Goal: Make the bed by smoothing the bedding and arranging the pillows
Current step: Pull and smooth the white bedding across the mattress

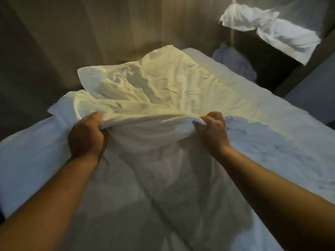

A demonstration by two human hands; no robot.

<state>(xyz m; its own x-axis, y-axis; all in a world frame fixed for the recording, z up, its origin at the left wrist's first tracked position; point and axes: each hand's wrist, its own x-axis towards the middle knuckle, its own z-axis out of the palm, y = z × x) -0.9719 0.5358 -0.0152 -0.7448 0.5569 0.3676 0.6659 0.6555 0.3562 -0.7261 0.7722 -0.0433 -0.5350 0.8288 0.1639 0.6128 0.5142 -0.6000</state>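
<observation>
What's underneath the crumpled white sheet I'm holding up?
The left hand and right hand grip the sheet bunched above the bed. Around it only the bed's surface shows; whatever lies beneath the raised part is covered.

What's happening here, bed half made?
A person is making the bed. The left hand and right hand each grip a bunched fold of the white bedding and hold it raised off the mattress. The cloth is wrinkled, not yet smoothed. Beyond the hands a rumpled pillow lies crooked near the head of the bed. A second white pillow sits off the bed on a dark ledge at the upper right.
</observation>
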